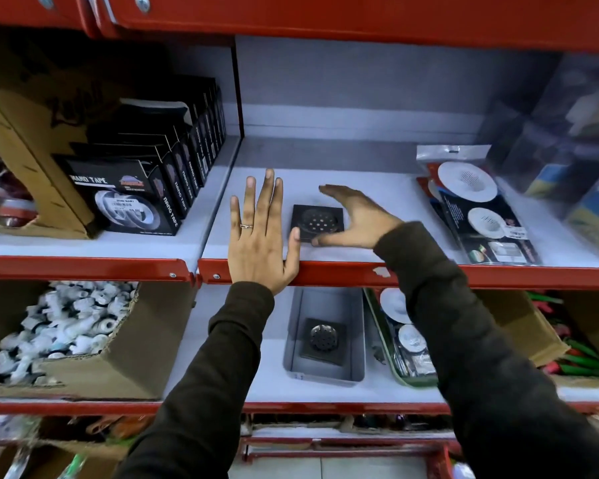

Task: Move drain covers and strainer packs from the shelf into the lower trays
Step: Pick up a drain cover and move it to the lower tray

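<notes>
Shelf (377, 188): black drain cover (317, 223) between hands. Left hand (261, 233) flat, fingers spread. Right hand (355, 217) open, thumb touching cover edge. Right arm hides green tray (382, 326) contents partly; far-right packaging blurred.

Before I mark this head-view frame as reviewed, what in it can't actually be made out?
- Green tray on the lower shelf: its right part and contents are hidden behind the right sleeve.
- Boxes at the far right of the upper shelf: blurred, labels unreadable.
- Strainer pack: print too small to read.
- Right hand at the black drain cover: motion-blurred, so a firm grip is unclear.
- Gray tray: far end hidden by the shelf edge.
</notes>
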Motion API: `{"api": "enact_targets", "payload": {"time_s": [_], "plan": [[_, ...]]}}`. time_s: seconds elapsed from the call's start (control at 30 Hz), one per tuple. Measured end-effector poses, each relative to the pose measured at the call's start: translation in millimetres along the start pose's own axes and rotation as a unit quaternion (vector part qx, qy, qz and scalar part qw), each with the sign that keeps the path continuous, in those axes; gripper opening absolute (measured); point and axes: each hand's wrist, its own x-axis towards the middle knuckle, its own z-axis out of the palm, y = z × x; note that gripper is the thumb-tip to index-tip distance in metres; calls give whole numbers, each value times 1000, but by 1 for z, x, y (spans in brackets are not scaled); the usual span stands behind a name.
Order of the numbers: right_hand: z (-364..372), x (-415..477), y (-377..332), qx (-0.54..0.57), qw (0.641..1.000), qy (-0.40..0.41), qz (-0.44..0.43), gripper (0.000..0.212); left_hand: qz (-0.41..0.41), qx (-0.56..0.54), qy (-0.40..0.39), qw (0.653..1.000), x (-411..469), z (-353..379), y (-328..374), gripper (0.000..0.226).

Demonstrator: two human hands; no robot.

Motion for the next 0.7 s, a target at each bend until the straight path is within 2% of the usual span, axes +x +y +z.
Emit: {"api": "enact_targets", "payload": {"time_s": [0.07, 0.13, 0.23, 0.33, 0.5, 0.57, 0.63, 0.7], "plan": [[-2, 18, 6, 6, 995, -97, 28, 100, 0, 0, -5, 1000, 1, -1, 0, 75], [-3, 28, 7, 6, 992, -120, 45, 91, 0, 2, -11, 1000, 1, -2, 0, 75], [-9, 30, 6, -18, 992, -113, 51, 84, -2, -1, -16, 1000, 0, -1, 1, 74], [-21, 13, 6, -22, 994, -79, 72, 88, -4, -4, -21, 1000, -1, 0, 1, 74], [-42, -63, -7, 30, 996, -49, 61, 91, 9, -7, -22, 1000, -1, 2, 1, 71], [-35, -98, -10, 89, 989, -98, 60, 91, 9, -8, -19, 1000, -2, 3, 1, 71], [-10, -122, -6, 145, 970, -184, 69, 91, 5, -5, -12, 1000, -3, 3, 1, 72], [28, -129, 4, 130, 956, -248, 84, 90, 5, 1, -10, 1000, -3, 3, 1, 72]]}}
